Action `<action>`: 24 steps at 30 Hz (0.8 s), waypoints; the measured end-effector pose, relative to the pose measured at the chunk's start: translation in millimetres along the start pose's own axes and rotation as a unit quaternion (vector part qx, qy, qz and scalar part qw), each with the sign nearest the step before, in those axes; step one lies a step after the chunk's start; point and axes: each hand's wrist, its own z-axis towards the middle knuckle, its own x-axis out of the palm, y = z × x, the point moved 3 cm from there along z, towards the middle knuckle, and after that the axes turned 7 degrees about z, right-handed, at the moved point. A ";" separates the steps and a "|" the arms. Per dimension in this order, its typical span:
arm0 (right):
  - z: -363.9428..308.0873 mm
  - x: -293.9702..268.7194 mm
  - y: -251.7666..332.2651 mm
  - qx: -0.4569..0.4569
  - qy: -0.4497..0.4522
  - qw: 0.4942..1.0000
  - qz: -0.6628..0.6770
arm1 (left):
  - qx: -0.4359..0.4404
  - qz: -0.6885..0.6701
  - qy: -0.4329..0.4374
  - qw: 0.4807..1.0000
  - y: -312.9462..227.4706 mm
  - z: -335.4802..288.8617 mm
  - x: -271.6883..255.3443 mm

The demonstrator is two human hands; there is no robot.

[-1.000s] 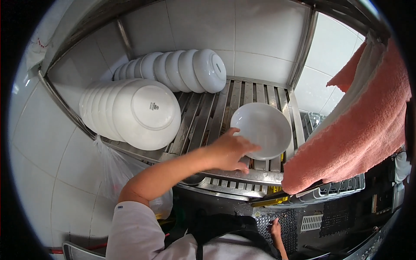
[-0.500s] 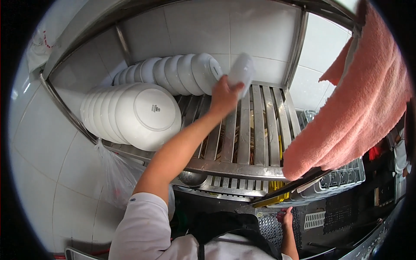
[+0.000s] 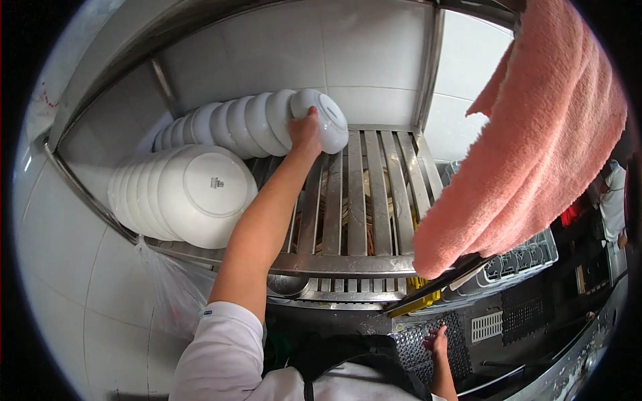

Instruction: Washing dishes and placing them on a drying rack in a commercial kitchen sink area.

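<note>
My left hand (image 3: 306, 136) reaches up to the slatted metal shelf (image 3: 354, 266), shut on a white bowl (image 3: 334, 119). That bowl stands on its side against the right end of a row of similar white bowls (image 3: 257, 127) along the back wall. My fingers grip its left side, with the thumb on the near rim. In front of the row, left of my forearm, leans a stack of white plates (image 3: 207, 214), the base of its foremost plate facing me. Low at the right, my right hand (image 3: 437, 341) hangs beside my body over the floor, loosely open, with nothing visible in it.
A pink towel (image 3: 515, 154) hangs from the rack's right side. Below it is a grey dish rack (image 3: 521, 260). A lower slatted shelf holds a metal bowl (image 3: 287, 286) and something yellow (image 3: 428, 297). A clear plastic bag (image 3: 177, 287) hangs at the left. Black perforated mats (image 3: 428, 354) cover floor at right.
My left hand has moved left with the bowl and brought it against the right end of the bowl row. The view has shifted slightly. My right hand still hangs low.
</note>
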 end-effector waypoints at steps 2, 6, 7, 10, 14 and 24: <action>-2.9 -1.4 5.5 -0.036 0.013 0.999 -0.004 | -0.006 0.015 -0.026 1.000 -0.4 2.2 1.5; -10.0 -6.4 8.6 -0.066 -0.020 0.997 -0.023 | 0.023 0.099 -0.034 0.994 -11.4 9.6 -0.5; -10.0 -7.2 6.9 -0.049 -0.045 0.997 -0.034 | 0.019 0.109 -0.022 0.994 -12.7 12.4 -1.4; -8.2 -7.3 1.0 -0.062 -0.029 0.996 -0.055 | 0.020 0.163 0.001 0.986 -7.9 20.1 -7.5; 3.6 -4.5 -11.6 -0.068 -0.016 0.989 -0.129 | 0.211 0.395 -0.077 0.891 6.6 25.9 -17.1; 6.8 23.1 36.3 -0.171 -0.013 0.949 -0.264 | 0.224 0.407 -0.054 0.884 17.8 46.9 -37.8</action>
